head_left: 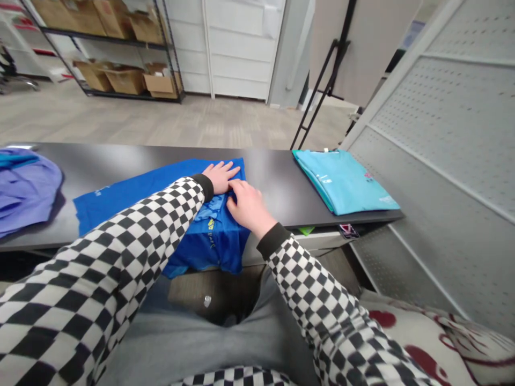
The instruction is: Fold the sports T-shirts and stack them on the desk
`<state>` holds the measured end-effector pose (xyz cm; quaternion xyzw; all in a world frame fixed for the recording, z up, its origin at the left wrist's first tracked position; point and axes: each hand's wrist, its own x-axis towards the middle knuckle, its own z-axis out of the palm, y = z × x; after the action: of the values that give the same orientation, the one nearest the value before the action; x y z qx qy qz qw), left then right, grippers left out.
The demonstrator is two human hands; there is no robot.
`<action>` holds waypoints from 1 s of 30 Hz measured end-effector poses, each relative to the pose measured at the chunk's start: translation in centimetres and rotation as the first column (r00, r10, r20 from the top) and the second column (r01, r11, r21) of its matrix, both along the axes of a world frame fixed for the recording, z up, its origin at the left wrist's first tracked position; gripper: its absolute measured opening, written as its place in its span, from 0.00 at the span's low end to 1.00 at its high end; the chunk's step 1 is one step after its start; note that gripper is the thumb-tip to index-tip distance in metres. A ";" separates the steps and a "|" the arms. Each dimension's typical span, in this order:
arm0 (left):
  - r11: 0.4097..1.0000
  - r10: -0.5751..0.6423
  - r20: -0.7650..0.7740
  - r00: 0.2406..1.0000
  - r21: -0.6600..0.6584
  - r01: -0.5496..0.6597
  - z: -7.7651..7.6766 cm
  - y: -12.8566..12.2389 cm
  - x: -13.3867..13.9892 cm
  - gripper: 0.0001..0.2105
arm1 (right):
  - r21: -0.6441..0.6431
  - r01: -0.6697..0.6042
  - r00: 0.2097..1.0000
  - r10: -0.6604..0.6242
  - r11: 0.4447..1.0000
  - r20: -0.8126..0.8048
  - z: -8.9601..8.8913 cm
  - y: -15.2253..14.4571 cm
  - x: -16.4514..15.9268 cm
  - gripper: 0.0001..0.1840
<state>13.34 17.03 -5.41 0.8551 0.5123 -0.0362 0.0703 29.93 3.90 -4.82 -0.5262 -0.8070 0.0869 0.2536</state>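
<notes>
Lying across the middle of the dark worktop (273, 179), a blue garment (155, 179) stretches leftward, while its nearer part drops over the front edge and shows a yellow and lighter blue print. The left hand (220, 177) is spread wide, palm down, on the cloth near its far right corner. Just beside it, the right hand (247, 206) rests along the garment's right edge with fingers bent and close together; whether they pinch any fabric cannot be told. Both arms wear black-and-white checkered sleeves (161, 225) with dark cuffs. To the right, apart from the blue cloth, sits a neatly folded light-blue stack (350, 182), with a greener layer showing along its left side. At the far left end, a purple garment (28, 190) lies loosely heaped with teal fabric (16, 160) on top. A grey perforated panel (442, 134) stands at the right end. Beyond, across the carpeted floor (241, 123), are white cabinets (241, 53) and a black rack (104, 38) holding cardboard boxes (124, 80).
</notes>
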 end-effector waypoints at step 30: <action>0.982 0.177 -0.047 0.983 -0.053 -0.179 1.8 0.5 -12.5 0.39 | -0.225 -0.132 0.959 0.182 0.965 0.216 0.1 -0.2 3.9 0.34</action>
<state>0.85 17.54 -3.66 0.8027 0.5867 -0.0623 0.0870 33.83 3.66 -4.76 -0.4905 -0.8570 0.1283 0.0922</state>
